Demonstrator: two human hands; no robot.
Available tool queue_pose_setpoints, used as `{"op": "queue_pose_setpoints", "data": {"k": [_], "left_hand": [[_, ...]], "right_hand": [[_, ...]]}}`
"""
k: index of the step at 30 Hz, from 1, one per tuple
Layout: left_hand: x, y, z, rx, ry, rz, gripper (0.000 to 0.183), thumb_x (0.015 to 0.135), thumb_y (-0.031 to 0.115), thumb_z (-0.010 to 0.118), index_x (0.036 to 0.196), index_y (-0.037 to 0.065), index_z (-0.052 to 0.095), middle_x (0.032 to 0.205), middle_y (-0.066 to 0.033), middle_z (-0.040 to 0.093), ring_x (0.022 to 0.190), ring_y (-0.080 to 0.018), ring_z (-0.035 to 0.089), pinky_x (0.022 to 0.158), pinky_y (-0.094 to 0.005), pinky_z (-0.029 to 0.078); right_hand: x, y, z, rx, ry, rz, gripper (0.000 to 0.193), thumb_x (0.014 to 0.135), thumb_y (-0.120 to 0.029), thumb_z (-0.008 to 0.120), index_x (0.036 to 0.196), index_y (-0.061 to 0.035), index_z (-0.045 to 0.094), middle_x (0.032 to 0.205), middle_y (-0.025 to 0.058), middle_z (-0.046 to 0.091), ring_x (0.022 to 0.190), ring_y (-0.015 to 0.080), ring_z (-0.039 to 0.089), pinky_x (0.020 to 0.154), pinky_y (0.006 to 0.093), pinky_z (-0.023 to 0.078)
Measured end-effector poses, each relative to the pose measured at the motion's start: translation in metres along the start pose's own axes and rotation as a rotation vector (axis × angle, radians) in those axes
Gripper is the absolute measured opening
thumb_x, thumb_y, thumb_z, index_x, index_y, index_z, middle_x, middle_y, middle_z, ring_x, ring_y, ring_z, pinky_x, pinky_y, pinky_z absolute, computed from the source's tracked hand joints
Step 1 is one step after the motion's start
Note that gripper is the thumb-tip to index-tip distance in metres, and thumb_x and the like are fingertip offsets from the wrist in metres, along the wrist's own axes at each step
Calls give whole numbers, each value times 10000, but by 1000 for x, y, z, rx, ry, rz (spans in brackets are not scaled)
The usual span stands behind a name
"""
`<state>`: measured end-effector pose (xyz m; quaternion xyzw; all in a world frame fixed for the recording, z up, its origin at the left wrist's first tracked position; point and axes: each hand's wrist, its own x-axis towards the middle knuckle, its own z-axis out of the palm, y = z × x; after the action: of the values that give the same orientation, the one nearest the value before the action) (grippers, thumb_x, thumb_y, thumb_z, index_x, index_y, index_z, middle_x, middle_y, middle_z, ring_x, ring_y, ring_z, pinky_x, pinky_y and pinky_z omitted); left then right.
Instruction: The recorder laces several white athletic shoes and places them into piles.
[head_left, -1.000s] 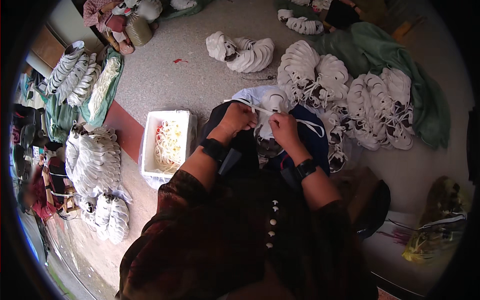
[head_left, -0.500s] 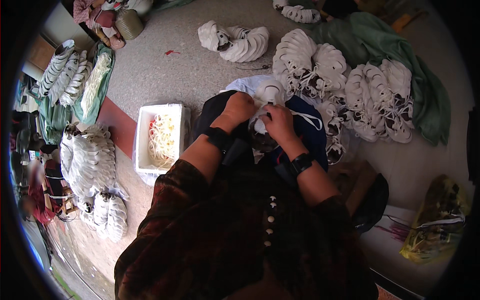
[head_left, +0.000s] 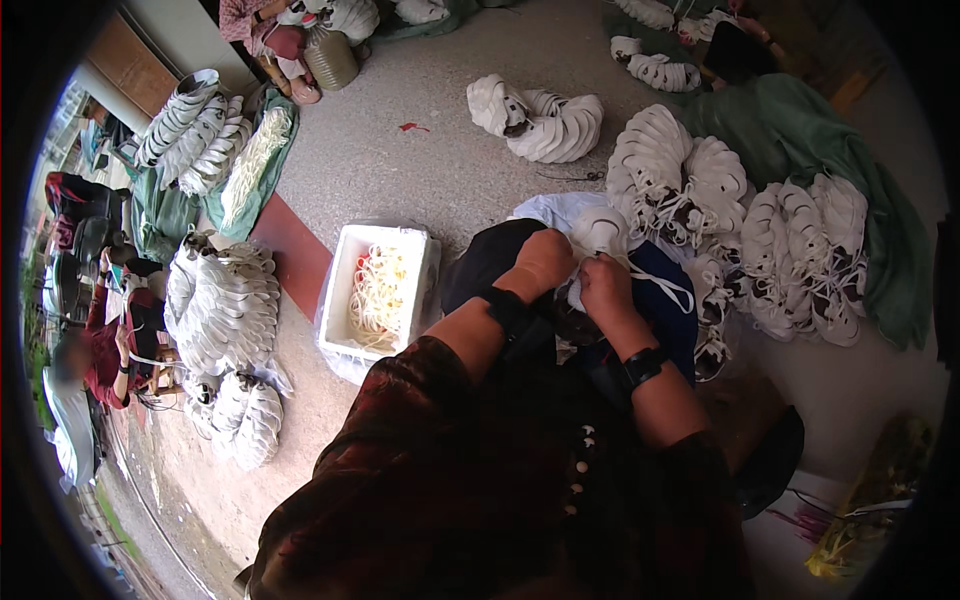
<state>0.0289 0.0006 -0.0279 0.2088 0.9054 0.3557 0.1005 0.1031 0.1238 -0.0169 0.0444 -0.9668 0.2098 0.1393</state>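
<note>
Closer together than a second ago, the left hand (head_left: 545,258) and right hand (head_left: 607,287) are curling inward; I can't make out whether either grip is pinching anything. Right of the foam box (head_left: 385,236), a white sneaker (head_left: 600,230) is resting between them; keeping it steady and the trailing lace (head_left: 668,281) untwisted is probably helping.

No text, label, brand, number or sign can be read on any of the things shown.
</note>
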Motion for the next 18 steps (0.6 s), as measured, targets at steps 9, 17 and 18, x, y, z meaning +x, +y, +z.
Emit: {"op": "queue_pose_setpoints", "data": {"k": [9,17,18], "left_hand": [[-4,1,4,91,88,-20,157,681,186,579,692,57,668,712,-170,636,702,-322,631,678,-388,510],[-25,23,-22,205,-219,115,230,723,210,539,779,27,667,818,-200,634,799,-349,624,730,-422,499],[-25,19,-22,219,-219,180,228,717,212,544,775,27,664,817,-199,633,804,-346,623,733,-413,499]], "right_hand": [[2,-1,0,-20,-51,19,20,687,-46,578,702,-33,581,721,192,579,709,378,580,634,469,454],[5,-2,-4,-54,-75,13,31,680,-38,571,707,-36,586,704,184,582,711,374,583,637,463,452],[6,-3,-5,-52,-76,10,31,680,-38,571,707,-36,586,704,184,582,711,374,583,637,463,452]]}}
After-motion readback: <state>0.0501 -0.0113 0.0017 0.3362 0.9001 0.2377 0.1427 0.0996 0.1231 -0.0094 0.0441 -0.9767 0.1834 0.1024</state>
